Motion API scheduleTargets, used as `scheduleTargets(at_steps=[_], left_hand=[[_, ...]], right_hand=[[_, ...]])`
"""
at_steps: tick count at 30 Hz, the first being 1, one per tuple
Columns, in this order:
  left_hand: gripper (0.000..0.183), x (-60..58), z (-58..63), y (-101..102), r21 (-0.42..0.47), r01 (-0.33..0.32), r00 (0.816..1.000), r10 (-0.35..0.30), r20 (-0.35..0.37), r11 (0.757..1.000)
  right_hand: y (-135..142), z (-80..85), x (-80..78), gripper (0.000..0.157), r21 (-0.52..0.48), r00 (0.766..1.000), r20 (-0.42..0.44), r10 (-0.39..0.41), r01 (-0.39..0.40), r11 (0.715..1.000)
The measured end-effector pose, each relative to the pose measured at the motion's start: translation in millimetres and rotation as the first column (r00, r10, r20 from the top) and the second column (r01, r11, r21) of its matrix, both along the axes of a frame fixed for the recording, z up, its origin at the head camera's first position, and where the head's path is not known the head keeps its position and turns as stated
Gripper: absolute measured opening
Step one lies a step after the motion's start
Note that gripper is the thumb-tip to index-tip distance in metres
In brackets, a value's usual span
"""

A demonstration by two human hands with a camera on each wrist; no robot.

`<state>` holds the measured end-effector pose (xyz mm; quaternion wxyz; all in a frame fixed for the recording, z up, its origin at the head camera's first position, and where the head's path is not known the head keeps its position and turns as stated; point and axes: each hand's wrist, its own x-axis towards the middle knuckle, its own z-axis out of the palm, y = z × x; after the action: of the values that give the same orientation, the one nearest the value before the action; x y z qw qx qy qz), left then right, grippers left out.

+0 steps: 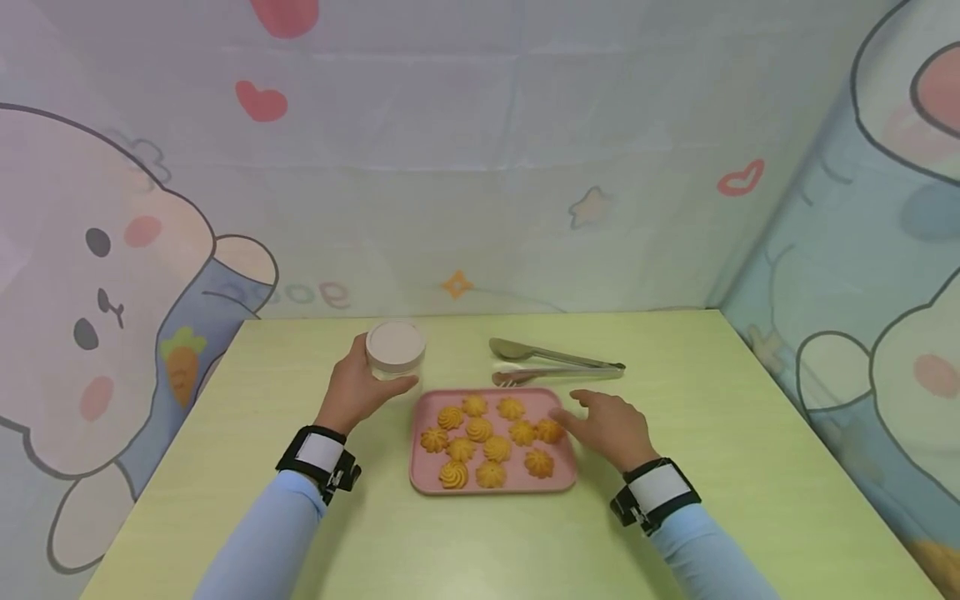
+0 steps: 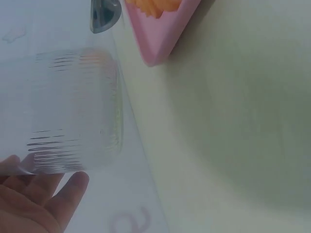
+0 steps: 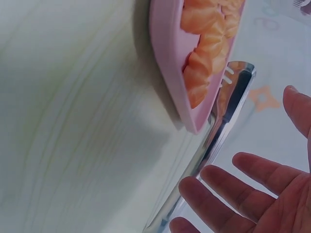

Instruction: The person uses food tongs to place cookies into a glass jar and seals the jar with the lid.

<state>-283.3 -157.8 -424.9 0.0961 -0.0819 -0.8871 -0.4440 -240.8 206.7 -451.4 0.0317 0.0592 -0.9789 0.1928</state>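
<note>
My left hand [image 1: 362,390] holds a clear plastic jar [image 2: 63,111] with a white lid [image 1: 395,344], left of the tray's far corner. In the left wrist view the jar's ridged wall shows, nothing visible inside, and its base stands out against the backdrop. A pink tray [image 1: 495,490] bears several piped yellow cookies [image 1: 478,429]. Over the tray's right edge hovers my right hand [image 1: 611,427], fingers spread and relaxed, holding nothing. Its thumb is close to the rightmost cookie [image 1: 550,430]; whether they touch I cannot tell.
Metal serving tongs [image 1: 558,373] lie behind the tray, their tips pointing left. The pale yellow-green table [image 1: 450,550] ends at a cartoon-printed cloth backdrop [image 1: 480,208], with more printed cloth along the left and right sides.
</note>
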Motion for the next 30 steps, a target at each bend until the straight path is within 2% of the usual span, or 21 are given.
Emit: scheduleTargets(at_steps=[8, 16, 19, 25, 30], left_hand=[[0.092, 27.8, -5.6, 0, 0.006, -0.009, 0.998, 0.009, -0.056, 1.000], [0.090, 43.9, -18.0, 5, 0.045, -0.014, 0.994, 0.019, -0.112, 0.999], [0.090, 48.4, -18.1, 9, 0.052, -0.015, 0.992, 0.021, -0.128, 0.999], [0.089, 55.7, -16.0, 15, 0.015, -0.043, 0.989, 0.045, -0.143, 0.999], [0.085, 60.8, -16.2, 20, -0.071, -0.074, 0.984, 0.060, -0.170, 0.995]], right_hand=[[-14, -0.3, 6.0, 0.065, -0.055, 1.000, -0.003, -0.012, 0.011, 0.998], [-28, -7.6, 17.1, 0.066, -0.135, 0.999, 0.024, -0.040, 0.043, 0.990], [-33, -9.6, 20.1, 0.063, -0.148, 0.998, 0.019, -0.060, 0.062, 0.987], [-39, -7.0, 22.7, 0.063, -0.154, 0.996, 0.049, -0.070, 0.077, 0.985], [-43, -4.1, 25.2, 0.066, -0.157, 0.997, 0.056, -0.055, 0.063, 0.986]])
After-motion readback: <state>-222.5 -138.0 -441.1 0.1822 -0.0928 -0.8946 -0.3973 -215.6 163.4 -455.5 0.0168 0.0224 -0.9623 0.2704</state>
